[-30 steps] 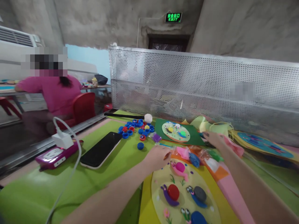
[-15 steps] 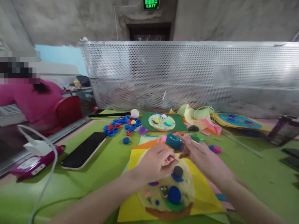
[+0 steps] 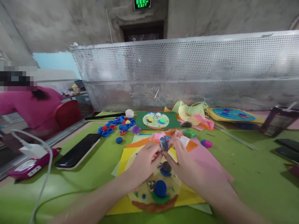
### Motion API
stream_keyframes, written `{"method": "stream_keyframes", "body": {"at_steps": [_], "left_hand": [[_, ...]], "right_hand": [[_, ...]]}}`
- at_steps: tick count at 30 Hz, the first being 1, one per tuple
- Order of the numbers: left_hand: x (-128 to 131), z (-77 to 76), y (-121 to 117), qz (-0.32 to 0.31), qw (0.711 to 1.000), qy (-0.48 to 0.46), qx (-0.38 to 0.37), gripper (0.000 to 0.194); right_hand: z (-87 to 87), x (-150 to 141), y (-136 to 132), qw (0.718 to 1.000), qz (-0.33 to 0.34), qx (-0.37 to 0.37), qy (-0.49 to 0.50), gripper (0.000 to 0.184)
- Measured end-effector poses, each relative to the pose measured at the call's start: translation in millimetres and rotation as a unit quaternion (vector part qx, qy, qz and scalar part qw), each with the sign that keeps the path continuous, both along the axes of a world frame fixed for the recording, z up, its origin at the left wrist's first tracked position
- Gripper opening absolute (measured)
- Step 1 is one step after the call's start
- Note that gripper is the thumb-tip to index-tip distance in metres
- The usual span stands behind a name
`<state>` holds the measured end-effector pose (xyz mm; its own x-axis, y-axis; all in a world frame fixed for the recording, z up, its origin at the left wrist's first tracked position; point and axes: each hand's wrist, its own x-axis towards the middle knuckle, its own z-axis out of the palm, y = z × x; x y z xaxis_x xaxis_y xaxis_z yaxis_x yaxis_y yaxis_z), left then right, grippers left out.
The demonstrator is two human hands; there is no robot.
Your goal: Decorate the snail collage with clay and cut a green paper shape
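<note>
Just above the far edge of the picture, a small plastic bag of teal clay is between my hands. My right hand pinches it from the right with thumb and fingers. My left hand is closed, its fingertips against the bag's near left side. A trace of pink shows at the left fingers, too small to name. Beneath lies a round cream clay picture on yellow paper. It carries a snail with a blue bottle-cap shell, a snail with a dark grey shell and a brown strip.
Blue and red bottle caps lie back left, with a phone and a purple power strip nearer. Beyond are another round picture, clay bags and coloured scraps. A drink cup stands right. A person in pink sits left.
The teal clay bag, earlier beyond my hands by the right fingers, is now between both hands. My right hand has turned inward, and the view has shifted slightly right.
</note>
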<state>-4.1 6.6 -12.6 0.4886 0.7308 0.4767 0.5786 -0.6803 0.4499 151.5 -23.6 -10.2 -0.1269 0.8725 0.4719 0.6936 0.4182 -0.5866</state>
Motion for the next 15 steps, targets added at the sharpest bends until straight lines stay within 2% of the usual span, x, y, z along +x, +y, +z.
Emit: {"method": "stream_keyframes", "body": {"at_steps": [2, 5, 9, 15], "left_hand": [[2, 1.6, -5, -0.011, 1.0, -0.001, 0.0, 0.015], [3, 4.3, -10, -0.049, 0.999, 0.0, 0.013, 0.013], [2, 5.6, -13, -0.064, 0.997, -0.032, 0.029, 0.024], [-4, 3.7, -16, -0.085, 0.99, -0.093, -0.066, 0.028]], "right_hand": [[-0.6, 0, -1, 0.999, 0.037, 0.01, -0.006, 0.011], [1.6, 2, -6, 0.996, 0.083, 0.025, 0.004, 0.011], [5.9, 6, -7, 0.989, 0.144, 0.01, 0.028, 0.012], [8.6, 10, 2, 0.97, 0.21, -0.053, 0.106, 0.016]]}}
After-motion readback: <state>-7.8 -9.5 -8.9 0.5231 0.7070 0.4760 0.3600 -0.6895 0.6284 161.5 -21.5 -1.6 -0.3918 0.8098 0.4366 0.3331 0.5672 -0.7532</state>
